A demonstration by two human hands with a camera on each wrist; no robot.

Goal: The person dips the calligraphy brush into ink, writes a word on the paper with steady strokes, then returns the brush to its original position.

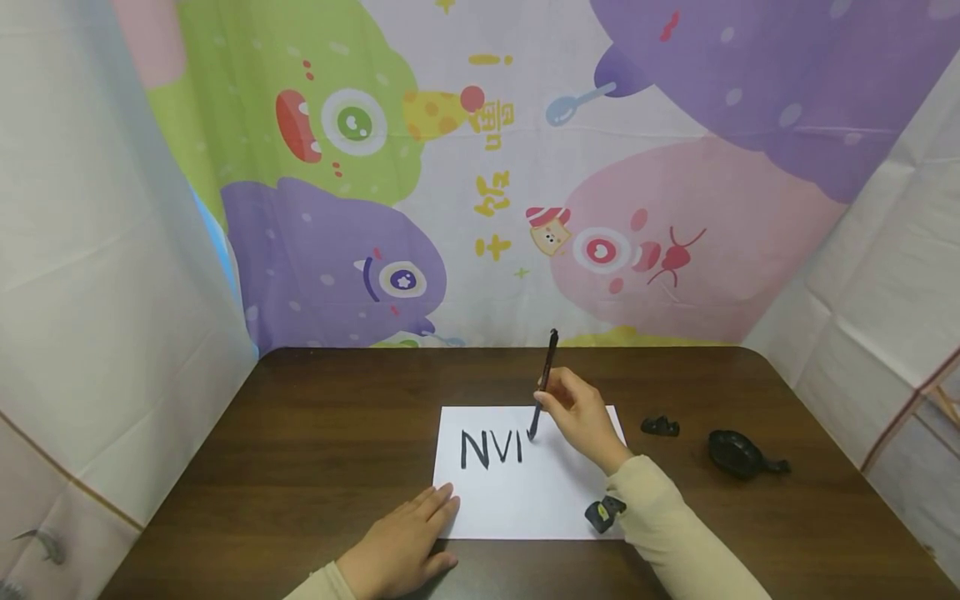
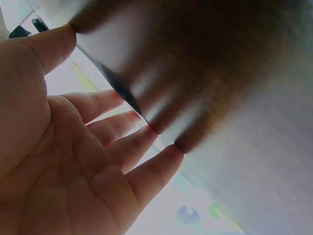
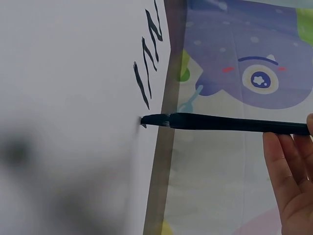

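Observation:
A white sheet of paper (image 1: 525,504) lies on the table, bearing the black painted letters N, V and I and the start of a further stroke. Between thumb and fingers, my right hand (image 1: 583,417) pinches a slim black paintbrush (image 1: 548,367) by its handle. In the right wrist view the dark bristle tip of the brush (image 3: 220,122) touches the paper beside the I. My left hand (image 1: 405,533) rests palm down with fingers extended, the fingertips on the paper's lower left corner and the thumb near its bottom edge.
To the right of the paper, a small black lumpy object (image 1: 660,427) sits on the dark wooden table (image 1: 322,450). Farther right is a black shallow dish (image 1: 735,454) with a short handle. A cartoon-printed curtain (image 1: 480,317) hangs behind the table.

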